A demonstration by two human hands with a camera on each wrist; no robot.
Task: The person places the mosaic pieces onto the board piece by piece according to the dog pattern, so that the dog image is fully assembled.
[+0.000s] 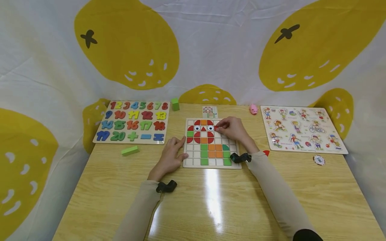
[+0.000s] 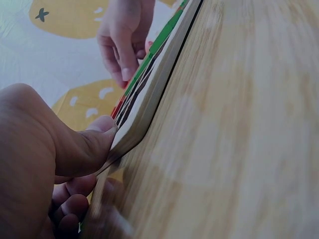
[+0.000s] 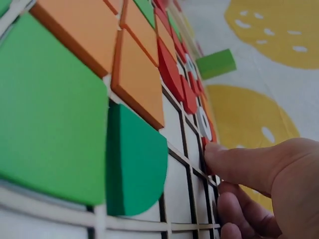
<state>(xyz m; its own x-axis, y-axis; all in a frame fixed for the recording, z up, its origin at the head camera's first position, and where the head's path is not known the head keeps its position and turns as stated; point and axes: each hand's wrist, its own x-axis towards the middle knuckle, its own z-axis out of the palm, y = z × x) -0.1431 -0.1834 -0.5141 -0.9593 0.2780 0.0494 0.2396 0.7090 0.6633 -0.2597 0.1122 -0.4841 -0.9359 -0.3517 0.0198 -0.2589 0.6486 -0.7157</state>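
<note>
A square wooden grid board (image 1: 193, 161) lies mid-table, partly filled with red, orange and green tiles and two round eye tiles. My right hand (image 1: 233, 130) pinches a small red tile (image 1: 216, 128) at the board, beside the right eye tile (image 1: 210, 128); the fingers hide most of its shape. In the right wrist view, a dark green rounded tile (image 3: 142, 162) sits near the camera beside orange tiles (image 3: 137, 82). My left hand (image 1: 171, 155) rests against the board's left edge, its thumb (image 2: 94, 144) touching the rim and its index finger extended along that side.
A small pattern card (image 1: 210, 112) lies behind the board. To the left are a number puzzle (image 1: 129, 122) and green blocks (image 1: 130, 151). A picture puzzle (image 1: 301, 129), a pink pig figure (image 1: 253, 109), a chip (image 1: 319, 160) and another red piece (image 1: 266, 152) lie to the right.
</note>
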